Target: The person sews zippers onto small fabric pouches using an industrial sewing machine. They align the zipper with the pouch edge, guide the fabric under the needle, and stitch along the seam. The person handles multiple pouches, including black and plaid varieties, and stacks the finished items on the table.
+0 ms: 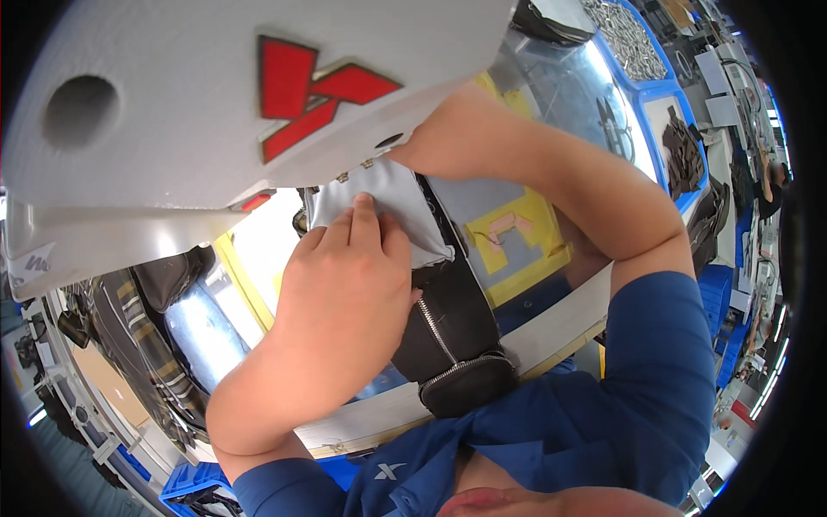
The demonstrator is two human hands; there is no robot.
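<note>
My left hand (349,276) lies flat on a silver-grey lining piece (405,207), its fingers stretched toward the white sewing machine (189,103). The lining joins a black fabric piece (461,302), which runs toward my body and carries a metal zipper (435,327). At the near end, a rounded black part (469,383) with a zipped edge hangs over the table edge. My right hand (457,129) reaches in beside the far edge of the lining; the machine hides its fingers. The machine's head also covers the needle area.
Yellow tape (517,271) marks the table right of the work. Blue bins (650,86) at the far right hold small metal parts (629,39) and dark pieces (682,155). Dark and plaid fabric pieces (151,345) lie at left. The machine's bulk fills the upper left.
</note>
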